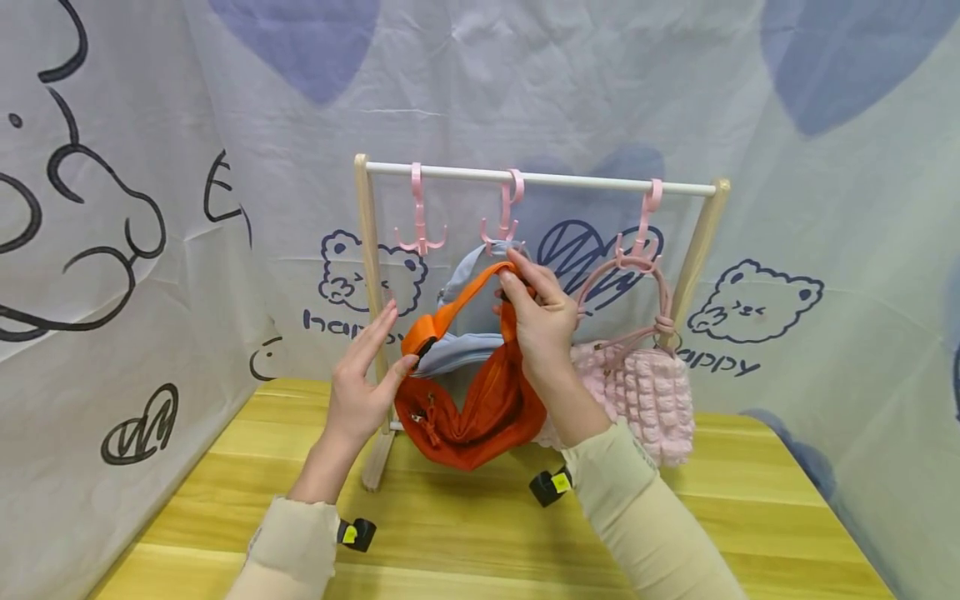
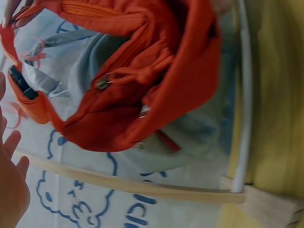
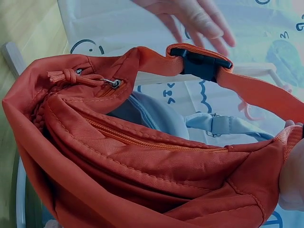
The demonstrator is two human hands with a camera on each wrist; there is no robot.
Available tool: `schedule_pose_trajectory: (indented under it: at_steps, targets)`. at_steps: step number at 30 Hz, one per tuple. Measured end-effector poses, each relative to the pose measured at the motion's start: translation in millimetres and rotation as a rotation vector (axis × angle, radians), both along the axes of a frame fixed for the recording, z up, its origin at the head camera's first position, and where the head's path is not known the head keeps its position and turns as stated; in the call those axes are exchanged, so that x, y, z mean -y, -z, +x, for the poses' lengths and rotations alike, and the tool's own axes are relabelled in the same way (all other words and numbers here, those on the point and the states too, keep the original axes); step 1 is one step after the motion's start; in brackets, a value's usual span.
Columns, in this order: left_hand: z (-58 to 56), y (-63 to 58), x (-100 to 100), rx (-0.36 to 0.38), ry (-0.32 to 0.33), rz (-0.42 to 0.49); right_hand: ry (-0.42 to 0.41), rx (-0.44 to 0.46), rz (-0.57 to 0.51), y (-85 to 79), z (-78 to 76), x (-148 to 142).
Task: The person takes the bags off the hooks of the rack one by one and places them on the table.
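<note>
While held up by its strap, orange bag (image 1: 483,421): kind of a burnt orange-red, soft creased fabric, slouchy crescent shape with a deep fold sagging in the middle, stitching along the seams.
Strap (image 1: 471,292): brighter orange than the body, flat webbing, arched up over the top.
Buckle (image 3: 202,66): black, clipped together, sitting on the strap over by the left hand (image 1: 363,387).
Zip (image 3: 152,145): long and curved across the body, tone on tone.
Cord (image 3: 69,76): orange, knotted, hanging off a little metal slider near the buckle end.
Spot: over the table (image 1: 450,542), in front of the rack (image 1: 370,250), partly covering the blue bag (image 1: 461,354).
Right hand (image 1: 543,317): pinching the strap's upper end between thumb and fingers, basically no gap.
Left hand: fingers straight, thumb spread wide, nothing gripped; thumb right by the buckle, can't tell if touching.
Behind: blue bag on the middle pink hook (image 1: 506,204), puffy pink bag (image 1: 648,400) hung by its handles farther right.
</note>
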State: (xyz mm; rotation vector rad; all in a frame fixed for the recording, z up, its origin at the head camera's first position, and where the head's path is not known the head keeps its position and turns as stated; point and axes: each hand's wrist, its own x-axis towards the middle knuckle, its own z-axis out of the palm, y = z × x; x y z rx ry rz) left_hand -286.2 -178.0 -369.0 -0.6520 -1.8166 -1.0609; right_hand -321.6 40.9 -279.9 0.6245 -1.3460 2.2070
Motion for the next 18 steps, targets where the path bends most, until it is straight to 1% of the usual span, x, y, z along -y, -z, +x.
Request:
schedule_pose_trajectory:
  at_steps: [7,10,15,18]
  targets:
    - [2.5,28.8,-4,0.097,-0.041,0.048,-0.007,0.018,-0.001,1.8,1.7,0]
    - [2.8,40.0,-6,0.138,-0.046,0.078,-0.008,0.015,0.005,2.7,2.0,1]
    - [1.1,53.6,-8,0.186,-0.032,0.149,-0.005,0.002,0.003,3.7,2.5,2]
    - [1.2,59.6,-10,0.208,-0.011,0.219,-0.009,0.004,-0.004,4.2,3.6,2]
